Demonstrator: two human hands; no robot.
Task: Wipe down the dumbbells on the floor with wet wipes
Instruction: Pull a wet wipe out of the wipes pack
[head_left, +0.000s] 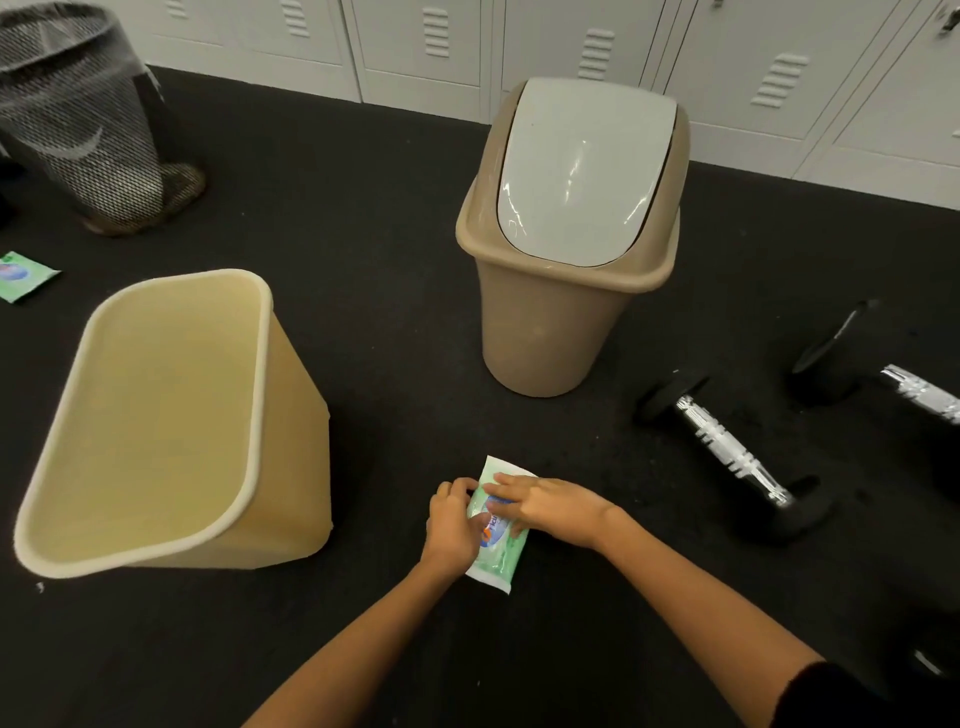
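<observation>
A green-and-white wet wipes pack (496, 525) is held low over the black floor (395, 291). Left hand (453, 525) is curled round its left edge; right hand (550, 503) lies across the top, fingers fairly straight on the label. Open floor is seen beyond both grips. Left of the grips an open beige bin (156, 421) stands tilted; ahead, a lidded tan bin (566, 249). To the right, a dumbbell (732, 452) with chrome handle lies, a second dumbbell (883, 364) beyond it.
</observation>
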